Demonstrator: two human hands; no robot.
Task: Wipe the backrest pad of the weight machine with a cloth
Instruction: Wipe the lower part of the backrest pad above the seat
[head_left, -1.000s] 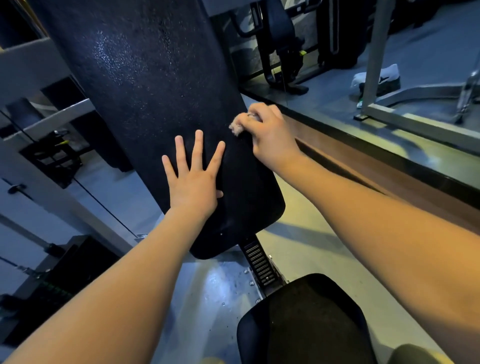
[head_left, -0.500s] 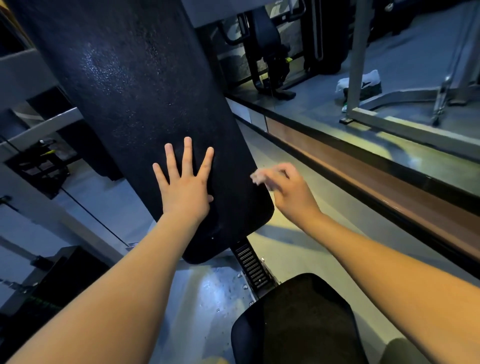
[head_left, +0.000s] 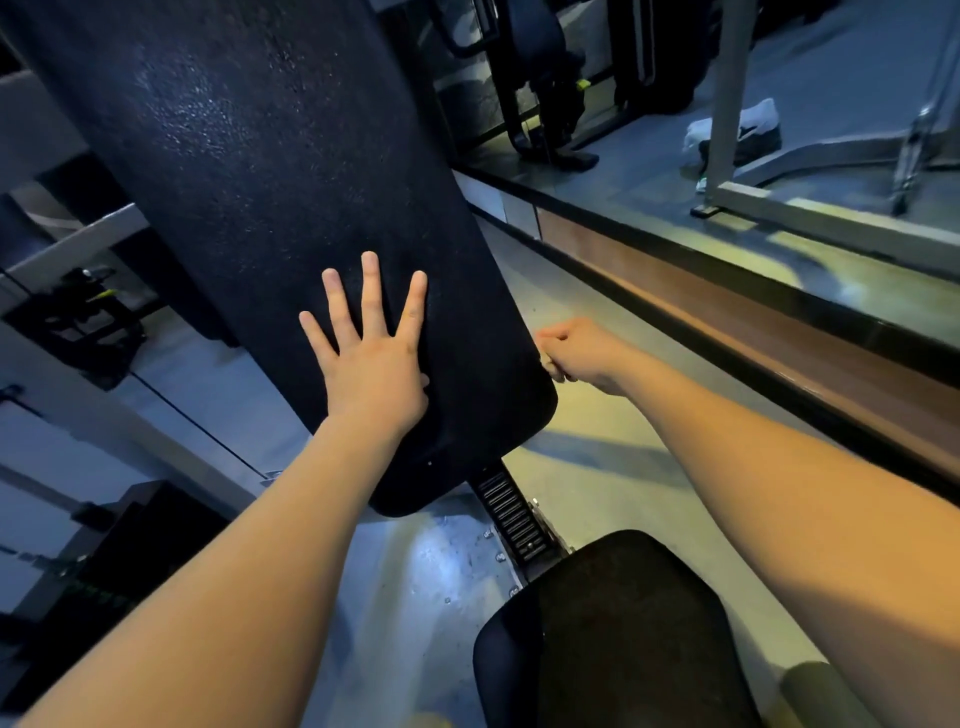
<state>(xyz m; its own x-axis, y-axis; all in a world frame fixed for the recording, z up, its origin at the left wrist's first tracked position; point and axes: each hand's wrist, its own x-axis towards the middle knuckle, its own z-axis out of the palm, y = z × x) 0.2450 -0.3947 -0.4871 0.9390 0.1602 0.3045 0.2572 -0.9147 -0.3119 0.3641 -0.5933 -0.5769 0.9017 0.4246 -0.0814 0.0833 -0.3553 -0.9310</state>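
Backrest pad (head_left: 291, 182): a long, dark, textured cushion that slants down toward the seat pad (head_left: 613, 623), with a ribbed adjuster rail (head_left: 511, 514) between them.
Left grip (head_left: 371, 353): the hand is spread flat on the lower pad face, fingers splayed, holding nothing.
Right grip (head_left: 576, 353): curled into a fist against the pad's lower right edge, pinching the cloth.
Cloth (head_left: 551, 368): only a pale scrap shows at the front of the fist, touching the pad's edge; the rest is hidden.
Step in hand: probably wiping along the right border.
Risk, slipping off: the fist sits right at the edge, so a firm stroke could run off into open air.
Risk, poor contact: the cloth is bunched so small that knuckles may rub the pad instead.
Risk, missed patch: the area under the braced palm goes unwiped unless that hand shifts.
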